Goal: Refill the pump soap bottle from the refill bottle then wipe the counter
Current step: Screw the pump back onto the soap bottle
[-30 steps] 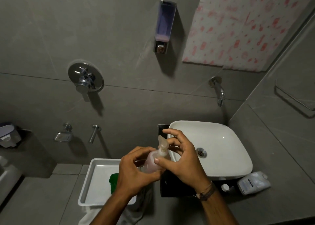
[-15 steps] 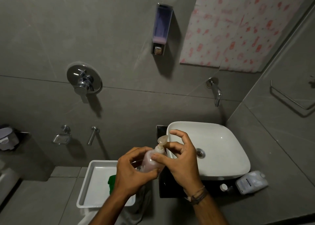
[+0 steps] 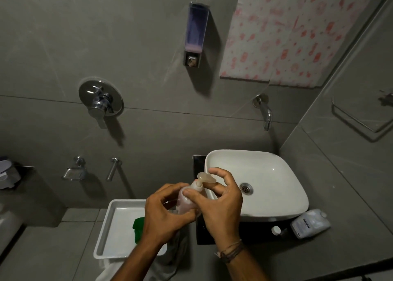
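Observation:
A small translucent pump soap bottle (image 3: 187, 202) with pinkish liquid is held in the air left of the white basin (image 3: 276, 170). My left hand (image 3: 165, 214) wraps around its body. My right hand (image 3: 221, 204) pinches the collar below the beige pump head (image 3: 205, 178), thumb on the neck, other fingers spread. The white refill bottle (image 3: 309, 224) lies on its side on the dark counter (image 3: 204, 236) right of the basin, with a small white cap (image 3: 276, 230) beside it. A green cloth (image 3: 138, 229) lies in a white tray (image 3: 114, 223).
A wall tap (image 3: 264, 112) juts out above the basin. A wall soap dispenser (image 3: 194, 33), a shower mixer (image 3: 101, 99) and a towel rail (image 3: 361, 119) are fixed to the grey tiles. A light cloth hangs under the tray.
The pump head has turned from pointing up to pointing right toward the basin. My right hand's fingers shifted around the collar. Both hands stay in about the same place.

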{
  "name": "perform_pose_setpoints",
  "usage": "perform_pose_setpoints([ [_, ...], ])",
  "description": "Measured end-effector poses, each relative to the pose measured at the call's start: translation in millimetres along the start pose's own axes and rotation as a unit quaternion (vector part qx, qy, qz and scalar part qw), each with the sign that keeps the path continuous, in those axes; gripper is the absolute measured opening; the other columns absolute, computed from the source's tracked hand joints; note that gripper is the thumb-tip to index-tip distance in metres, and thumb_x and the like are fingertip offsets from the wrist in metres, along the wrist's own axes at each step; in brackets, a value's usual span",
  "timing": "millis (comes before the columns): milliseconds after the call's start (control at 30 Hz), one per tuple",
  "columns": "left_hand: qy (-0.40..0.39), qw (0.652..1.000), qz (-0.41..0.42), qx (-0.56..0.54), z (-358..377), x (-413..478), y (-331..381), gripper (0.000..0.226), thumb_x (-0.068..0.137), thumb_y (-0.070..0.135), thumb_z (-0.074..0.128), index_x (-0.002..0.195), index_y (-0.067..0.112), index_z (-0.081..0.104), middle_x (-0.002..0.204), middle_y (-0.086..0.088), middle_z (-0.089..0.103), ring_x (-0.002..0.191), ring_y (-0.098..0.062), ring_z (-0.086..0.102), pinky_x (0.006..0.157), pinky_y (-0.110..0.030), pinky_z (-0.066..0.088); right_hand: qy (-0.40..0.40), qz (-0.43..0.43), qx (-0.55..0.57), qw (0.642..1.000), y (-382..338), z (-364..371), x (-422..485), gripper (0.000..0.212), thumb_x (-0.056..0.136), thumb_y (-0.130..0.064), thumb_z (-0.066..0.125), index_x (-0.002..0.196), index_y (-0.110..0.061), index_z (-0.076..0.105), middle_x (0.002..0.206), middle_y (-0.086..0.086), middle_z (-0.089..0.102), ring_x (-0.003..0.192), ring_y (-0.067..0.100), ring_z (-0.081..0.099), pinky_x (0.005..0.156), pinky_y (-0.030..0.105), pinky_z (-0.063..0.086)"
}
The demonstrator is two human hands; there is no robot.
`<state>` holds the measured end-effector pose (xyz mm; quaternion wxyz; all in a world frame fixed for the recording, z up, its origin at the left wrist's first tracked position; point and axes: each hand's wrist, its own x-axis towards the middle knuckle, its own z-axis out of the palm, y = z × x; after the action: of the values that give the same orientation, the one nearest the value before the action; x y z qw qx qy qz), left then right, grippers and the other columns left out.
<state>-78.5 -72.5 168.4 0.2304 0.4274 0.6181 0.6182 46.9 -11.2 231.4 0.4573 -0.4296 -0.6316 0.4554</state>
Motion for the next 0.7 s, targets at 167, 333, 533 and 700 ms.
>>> perform_pose_setpoints([
  [167,-0.024,1.0,0.0,0.009,-3.4,-0.3,0.0,0.06,0.061,0.022,0.097,0.118,0.022,0.08,0.112,0.004,0.08,0.105,-0.024,0.078,0.088,-0.045,0.068,-0.233,0.032,0.066,0.97,-2.6,-27.1,20.7,0.072,0.082,-0.008,0.083,0.139,-0.032,0.048,0.121,-0.003,0.075,0.12,0.014,0.068,0.096,0.034,0.059],
  [333,-0.018,1.0,0.004,0.003,1.4,-2.4,0.1,0.063,0.061,0.028,0.096,0.122,0.021,0.079,0.113,0.005,0.081,0.106,-0.024,0.078,0.088,-0.048,0.068,-0.163,0.025,0.057,0.985,-1.0,-22.5,14.8,0.061,0.079,-0.01,0.085,0.129,-0.03,0.059,0.11,-0.001,0.078,0.111,0.013,0.073,0.09,0.032,0.062],
  [533,0.004,1.0,0.007,-0.003,7.8,-8.3,2.0,0.063,0.063,0.042,0.093,0.121,0.02,0.079,0.114,0.004,0.081,0.107,-0.021,0.078,0.088,-0.042,0.068,0.012,0.013,0.009,1.0,6.7,-0.4,-5.1,0.053,0.065,-0.025,0.096,0.108,-0.04,0.068,0.098,-0.026,0.074,0.095,-0.001,0.073,0.071,0.016,0.061],
  [700,0.002,1.0,-0.011,-0.005,7.6,-6.2,-2.3,0.065,0.06,0.036,0.094,0.12,0.016,0.08,0.114,0.0,0.08,0.106,-0.023,0.078,0.09,-0.046,0.067,-0.065,-0.002,-0.001,0.998,11.1,-12.2,2.0,0.057,0.069,-0.022,0.093,0.118,-0.037,0.068,0.106,-0.023,0.076,0.101,-0.001,0.072,0.075,0.014,0.059],
])
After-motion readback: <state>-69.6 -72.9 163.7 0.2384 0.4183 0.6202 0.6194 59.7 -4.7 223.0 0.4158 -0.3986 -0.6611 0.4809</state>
